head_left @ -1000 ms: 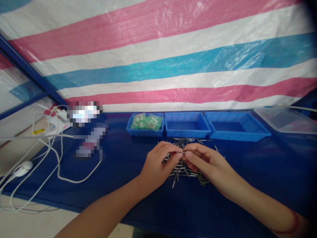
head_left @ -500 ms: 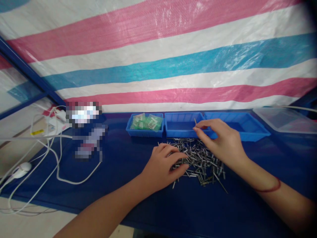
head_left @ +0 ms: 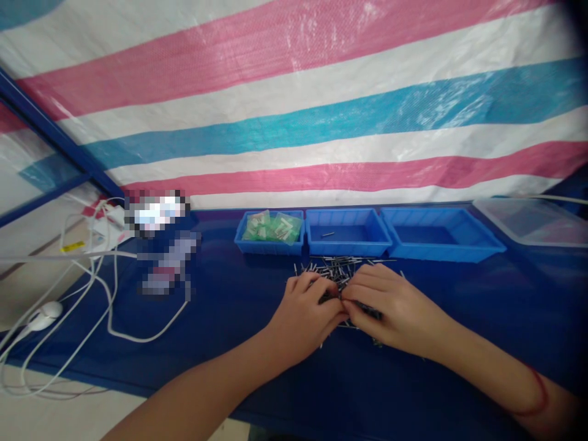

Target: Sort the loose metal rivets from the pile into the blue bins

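Note:
A heap of thin metal pins (head_left: 337, 269), which look like blind rivets, lies on the blue table in front of the bins. Over the heap, my left hand (head_left: 307, 309) has its thumb and forefinger pressed together. My right hand (head_left: 390, 303) comes in from the other side, fingers pinched, its tips touching those of the left. Whatever sits between the fingertips is hidden. Behind the heap, the middle blue bin (head_left: 349, 248) holds a single pin (head_left: 327, 234). Much of the heap is covered by my hands.
The left blue bin (head_left: 269, 248) contains green-tinted plastic bags (head_left: 272, 228) of small parts. A third blue bin (head_left: 445, 251) stands on the right, beside a clear plastic lid (head_left: 528, 223). White cables (head_left: 110, 306) trail over the table's left side. A striped sheet (head_left: 294, 135) hangs behind.
My right hand has moved from above the middle bin down to the heap, meeting my left hand. The pin it held now lies in that bin. My left fingers have closed.

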A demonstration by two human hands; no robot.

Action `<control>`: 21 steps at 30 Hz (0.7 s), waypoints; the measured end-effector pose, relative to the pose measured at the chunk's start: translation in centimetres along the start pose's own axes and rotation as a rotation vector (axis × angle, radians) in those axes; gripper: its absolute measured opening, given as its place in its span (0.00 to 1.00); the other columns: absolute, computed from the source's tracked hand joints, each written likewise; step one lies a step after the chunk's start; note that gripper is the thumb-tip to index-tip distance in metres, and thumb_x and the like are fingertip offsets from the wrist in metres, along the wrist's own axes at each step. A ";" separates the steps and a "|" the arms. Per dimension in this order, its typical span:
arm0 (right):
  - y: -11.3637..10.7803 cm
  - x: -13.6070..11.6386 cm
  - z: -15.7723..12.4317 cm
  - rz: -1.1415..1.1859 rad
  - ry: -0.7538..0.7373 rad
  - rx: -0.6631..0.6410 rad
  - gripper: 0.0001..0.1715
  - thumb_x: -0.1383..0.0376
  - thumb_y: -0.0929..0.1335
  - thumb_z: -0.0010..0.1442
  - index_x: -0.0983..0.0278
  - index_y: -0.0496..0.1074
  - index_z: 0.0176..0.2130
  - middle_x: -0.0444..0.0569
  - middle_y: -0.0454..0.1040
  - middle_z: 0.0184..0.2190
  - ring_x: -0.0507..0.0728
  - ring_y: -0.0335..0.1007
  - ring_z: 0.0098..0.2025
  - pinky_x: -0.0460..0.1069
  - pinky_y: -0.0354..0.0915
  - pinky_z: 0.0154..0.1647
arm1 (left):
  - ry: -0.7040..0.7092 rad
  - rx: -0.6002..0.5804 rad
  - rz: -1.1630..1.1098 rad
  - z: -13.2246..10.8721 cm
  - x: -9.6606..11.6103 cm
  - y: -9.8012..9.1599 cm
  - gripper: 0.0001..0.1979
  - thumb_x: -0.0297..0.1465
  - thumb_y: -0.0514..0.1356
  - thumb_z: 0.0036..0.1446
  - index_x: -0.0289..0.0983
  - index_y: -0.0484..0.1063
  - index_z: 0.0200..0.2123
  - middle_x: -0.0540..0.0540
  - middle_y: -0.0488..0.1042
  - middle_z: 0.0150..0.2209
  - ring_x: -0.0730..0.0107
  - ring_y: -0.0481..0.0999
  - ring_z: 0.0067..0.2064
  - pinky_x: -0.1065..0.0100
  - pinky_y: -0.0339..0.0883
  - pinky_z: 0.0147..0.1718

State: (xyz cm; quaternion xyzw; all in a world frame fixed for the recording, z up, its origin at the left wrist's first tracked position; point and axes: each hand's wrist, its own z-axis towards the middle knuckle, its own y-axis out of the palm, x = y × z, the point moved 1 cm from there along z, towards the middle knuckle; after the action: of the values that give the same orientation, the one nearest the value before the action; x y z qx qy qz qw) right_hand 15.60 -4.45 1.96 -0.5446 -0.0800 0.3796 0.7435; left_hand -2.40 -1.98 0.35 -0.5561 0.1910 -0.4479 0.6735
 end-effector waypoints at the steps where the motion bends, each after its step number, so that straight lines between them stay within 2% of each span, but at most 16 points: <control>1: 0.0 0.0 0.0 0.007 0.013 -0.012 0.07 0.69 0.64 0.61 0.63 0.71 0.32 0.47 0.73 0.29 0.55 0.65 0.35 0.52 0.57 0.38 | -0.009 -0.001 0.002 0.0 0.0 0.0 0.09 0.36 0.56 0.63 0.39 0.74 0.37 0.46 0.74 0.45 0.60 0.65 0.48 0.59 0.57 0.43; 4: -0.1 0.1 0.0 -0.006 0.040 -0.051 0.01 0.67 0.68 0.56 0.63 0.71 0.32 0.47 0.73 0.30 0.56 0.65 0.36 0.53 0.57 0.39 | -0.024 -0.011 -0.006 0.0 -0.2 0.0 0.07 0.35 0.57 0.63 0.40 0.74 0.38 0.47 0.75 0.42 0.63 0.66 0.45 0.61 0.56 0.40; 7: -0.1 0.2 -0.2 -0.033 0.038 -0.095 0.03 0.65 0.70 0.53 0.62 0.71 0.31 0.47 0.72 0.30 0.57 0.64 0.37 0.53 0.57 0.39 | -0.034 -0.026 -0.028 0.1 -0.2 -0.3 0.07 0.35 0.57 0.63 0.40 0.74 0.38 0.48 0.75 0.39 0.65 0.67 0.43 0.61 0.55 0.40; 11: -0.1 0.3 -0.3 -0.038 0.017 -0.141 0.04 0.64 0.70 0.56 0.61 0.72 0.34 0.47 0.73 0.33 0.57 0.64 0.39 0.53 0.57 0.39 | -0.070 -0.034 -0.055 0.2 -0.2 -0.7 0.05 0.32 0.57 0.62 0.40 0.72 0.38 0.48 0.76 0.38 0.64 0.68 0.43 0.61 0.55 0.40; 15: -0.2 0.1 -0.2 -0.044 0.015 -0.178 0.04 0.67 0.67 0.59 0.62 0.73 0.35 0.47 0.73 0.32 0.57 0.63 0.39 0.53 0.55 0.38 | -0.099 -0.041 -0.084 0.3 -0.2 -0.9 0.05 0.30 0.57 0.60 0.39 0.71 0.40 0.49 0.76 0.38 0.63 0.68 0.45 0.60 0.55 0.42; 21: -0.4 -0.2 -0.2 -0.074 0.033 -0.207 0.03 0.67 0.69 0.57 0.62 0.72 0.35 0.47 0.73 0.32 0.58 0.64 0.39 0.54 0.54 0.38 | -0.122 -0.052 -0.095 0.2 -0.2 -1.1 0.05 0.28 0.56 0.59 0.40 0.70 0.39 0.49 0.75 0.39 0.62 0.69 0.45 0.60 0.56 0.42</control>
State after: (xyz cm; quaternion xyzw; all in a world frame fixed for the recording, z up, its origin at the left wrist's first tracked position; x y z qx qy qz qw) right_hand 15.77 -4.77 2.26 -0.6212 -0.1266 0.3325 0.6982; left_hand -2.75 -1.70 1.40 -0.6081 0.1342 -0.4396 0.6473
